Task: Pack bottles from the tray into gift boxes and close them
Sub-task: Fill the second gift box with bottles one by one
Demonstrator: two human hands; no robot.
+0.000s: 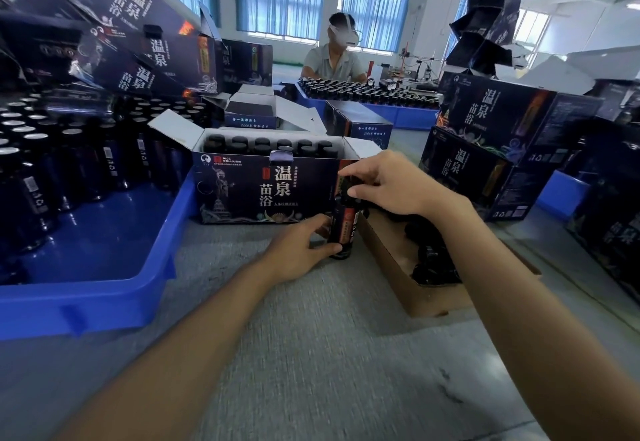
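Looks like a quick cap check on the small dark glass bottle with the red label [343, 229], so best to keep it upright on the grey table [329, 354], right at the front right corner of the open navy cardboard gift box [263, 191], then lift straight over the wall into a free slot. Pose-wise: left hand [301, 250] curled round the bottle's lower half, right hand [388, 184] arched over from above, pinching the top end, both forearms stretched forward.
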